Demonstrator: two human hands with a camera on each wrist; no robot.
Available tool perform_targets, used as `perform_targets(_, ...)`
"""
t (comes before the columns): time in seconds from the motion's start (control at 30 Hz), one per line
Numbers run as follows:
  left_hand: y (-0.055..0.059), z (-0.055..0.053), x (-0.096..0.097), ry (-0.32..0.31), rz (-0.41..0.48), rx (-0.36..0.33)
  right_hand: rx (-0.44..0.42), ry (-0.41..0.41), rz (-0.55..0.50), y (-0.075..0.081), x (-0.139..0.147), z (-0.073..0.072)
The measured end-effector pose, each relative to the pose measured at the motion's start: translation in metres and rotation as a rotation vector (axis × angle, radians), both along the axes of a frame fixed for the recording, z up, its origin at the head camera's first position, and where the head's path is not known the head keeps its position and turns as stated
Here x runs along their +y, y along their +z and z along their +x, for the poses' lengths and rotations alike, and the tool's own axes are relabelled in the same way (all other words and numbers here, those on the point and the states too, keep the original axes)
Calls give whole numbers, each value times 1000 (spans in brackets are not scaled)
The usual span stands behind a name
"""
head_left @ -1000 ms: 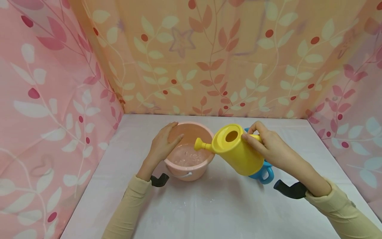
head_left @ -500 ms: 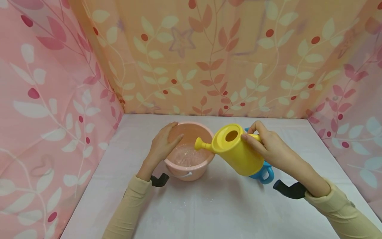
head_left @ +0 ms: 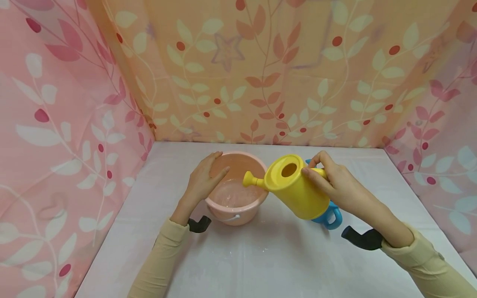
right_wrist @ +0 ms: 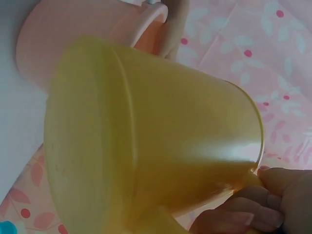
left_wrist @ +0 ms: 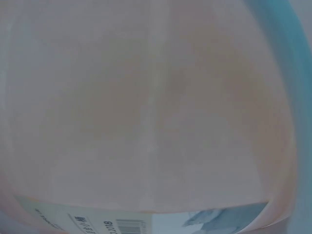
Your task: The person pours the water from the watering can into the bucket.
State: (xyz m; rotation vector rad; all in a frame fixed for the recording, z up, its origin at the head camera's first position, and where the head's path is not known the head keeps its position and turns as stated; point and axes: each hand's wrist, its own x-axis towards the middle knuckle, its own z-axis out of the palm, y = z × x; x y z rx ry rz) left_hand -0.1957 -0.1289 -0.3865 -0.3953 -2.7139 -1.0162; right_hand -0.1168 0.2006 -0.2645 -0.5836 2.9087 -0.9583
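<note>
A pink bucket point(head_left: 247, 214) with a white handle stands on the table, water in its bottom. My left hand point(head_left: 203, 178) grips its left rim, thumb inside and fingers along the outside. In the left wrist view the bucket's wall point(left_wrist: 156, 122) fills the picture. My right hand point(head_left: 331, 174) holds a yellow watering can point(head_left: 294, 190) by its handle, tilted left with the spout point(head_left: 252, 180) over the bucket's opening. Its filling hole faces up. The right wrist view shows the can's body point(right_wrist: 190, 117) and the fingers point(right_wrist: 253, 209) around the handle.
A blue plastic thing with a looped handle point(head_left: 333, 218) stands behind the can, mostly hidden by it. A few water drops lie on the white table point(head_left: 261, 265). Floral cloth point(head_left: 208, 82) encloses the table at the back and both sides.
Bubbles and ripples in the bucket's water have died down, and the surface looks calmer. Both hands and the tilted watering can have stayed almost in place.
</note>
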Motion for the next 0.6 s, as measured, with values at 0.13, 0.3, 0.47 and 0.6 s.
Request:
perform_targets(0.13,0,0,0,-1,1,9,-11,5,-8,0,1,1)
perform_targets(0.3,0,0,1,-5,0,6,-13,10,-37,0,2,1)
perform_targets(0.47,1,0,1,-2,-5,-1,-9,42,-53,1,3,2)
perform_targets(0.6,0,-1,1,-4,2,4,7,62,-66,0,3,2)
